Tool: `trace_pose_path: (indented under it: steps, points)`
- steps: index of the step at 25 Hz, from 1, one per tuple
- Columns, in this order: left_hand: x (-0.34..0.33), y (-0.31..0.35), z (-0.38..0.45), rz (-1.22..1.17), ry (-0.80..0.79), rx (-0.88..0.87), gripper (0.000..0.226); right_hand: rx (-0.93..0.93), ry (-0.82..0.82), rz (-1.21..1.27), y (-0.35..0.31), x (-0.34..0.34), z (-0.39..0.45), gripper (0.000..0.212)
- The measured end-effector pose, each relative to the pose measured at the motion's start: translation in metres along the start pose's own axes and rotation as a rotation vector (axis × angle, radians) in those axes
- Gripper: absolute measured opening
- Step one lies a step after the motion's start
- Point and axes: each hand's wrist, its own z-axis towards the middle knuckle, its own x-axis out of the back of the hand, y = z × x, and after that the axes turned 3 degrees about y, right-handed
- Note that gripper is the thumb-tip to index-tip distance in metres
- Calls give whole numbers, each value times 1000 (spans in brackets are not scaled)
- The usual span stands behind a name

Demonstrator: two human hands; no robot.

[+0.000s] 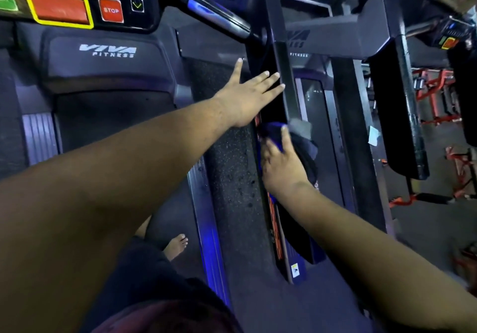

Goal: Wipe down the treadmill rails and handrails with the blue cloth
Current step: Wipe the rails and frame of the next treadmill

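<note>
The blue cloth (275, 132) lies bunched against the dark right handrail (286, 74) of the treadmill. My right hand (282, 162) presses the cloth onto the rail's inner side, fingers over the fabric. My left hand (251, 92) reaches across with straight, spread fingers whose tips touch the handrail higher up. Beside the belt runs the right side rail (206, 216), lit blue. Part of the cloth is hidden behind the rail.
The console (62, 7) with a red STOP button (111, 10) sits at top left, above the motor cover (105, 56). A grip bar (216, 14) angles down from the console. A second treadmill (335, 131) stands to the right. My bare foot (176, 246) is on the belt.
</note>
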Motion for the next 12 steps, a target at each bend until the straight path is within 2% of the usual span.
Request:
trace_pose_path:
  steps: [2, 3, 4, 6, 9, 12]
  points:
    - [-6, 8, -6, -31, -4, -11, 107, 148, -17, 27, -22, -27, -51, 55]
    - [-9, 12, -10, -39, -2, -17, 108, 163, 52, 97, -22, -38, -66, 54]
    - [-10, 18, -14, -40, 1, -24, 107, 117, 149, 164, -16, -45, -70, 54]
    - [-12, 29, -17, -25, 18, -31, 103, -92, 343, 280, 3, -46, -53, 58]
    - [-17, 41, -19, -35, 46, -19, 94, -351, 388, 505, 4, -37, -36, 65]
    - [-19, 56, -30, -9, 42, 6, 97, -435, 383, 673, -43, -62, -78, 71]
